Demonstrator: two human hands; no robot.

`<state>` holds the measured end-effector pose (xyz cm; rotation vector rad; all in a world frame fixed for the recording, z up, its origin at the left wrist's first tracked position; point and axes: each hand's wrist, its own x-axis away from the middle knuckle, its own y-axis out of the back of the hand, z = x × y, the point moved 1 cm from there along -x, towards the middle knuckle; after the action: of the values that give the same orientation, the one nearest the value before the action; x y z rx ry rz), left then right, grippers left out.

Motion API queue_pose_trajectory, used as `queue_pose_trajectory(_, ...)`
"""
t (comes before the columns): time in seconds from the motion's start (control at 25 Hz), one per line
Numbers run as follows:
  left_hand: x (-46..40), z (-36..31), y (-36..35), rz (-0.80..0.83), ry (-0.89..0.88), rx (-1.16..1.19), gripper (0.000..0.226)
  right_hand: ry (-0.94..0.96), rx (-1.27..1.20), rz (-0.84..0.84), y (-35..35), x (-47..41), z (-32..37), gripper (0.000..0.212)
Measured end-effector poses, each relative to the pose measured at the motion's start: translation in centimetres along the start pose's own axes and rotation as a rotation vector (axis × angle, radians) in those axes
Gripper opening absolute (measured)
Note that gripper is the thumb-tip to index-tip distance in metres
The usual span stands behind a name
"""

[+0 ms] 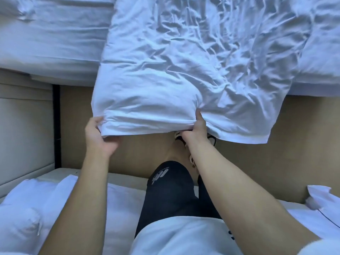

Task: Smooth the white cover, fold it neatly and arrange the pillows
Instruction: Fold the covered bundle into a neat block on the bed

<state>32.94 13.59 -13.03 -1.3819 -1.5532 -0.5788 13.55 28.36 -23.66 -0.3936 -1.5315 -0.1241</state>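
Bed point(55, 43) under crumpled white cover point(184, 61)

- Your left hand point(100, 137) and right hand point(196, 128) are bare, with no gloves, rings or watch, and both forearms are uncovered.
- You wear a white top point(184, 236) with a dark mark at its right edge.
- Your dark trousers point(169, 192) carry a small white striped logo.
- Your shoes point(211, 139) are black and white.

Floor gap point(294, 126) between beds open (cover point(165, 80) overhangs it); pillow point(22, 223) lower left.
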Motion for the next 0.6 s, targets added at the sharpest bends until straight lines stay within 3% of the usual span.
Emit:
queue_pose_trajectory(0.08,0.6,5.4,-1.2,0.107,0.029,0.12,0.069,0.004,0.028,0.019,0.3,0.6,-0.3,0.048)
queue_pose_trajectory(0.24,0.9,13.9,-7.9,0.182,0.161,-0.134,0.102,0.033,0.046,0.036,0.3,0.8,-0.4,0.055)
queue_pose_trajectory(0.4,-1.3,16.1,-10.1,0.021,0.349,0.132,0.079,0.069,0.052,0.025,0.8,0.6,0.7,0.059)
queue_pose_trajectory(0.6,-1.8,15.2,-8.1,-0.022,0.29,0.283,0.059,-0.027,0.03,0.07,1.3,1.4,1.9,0.051)
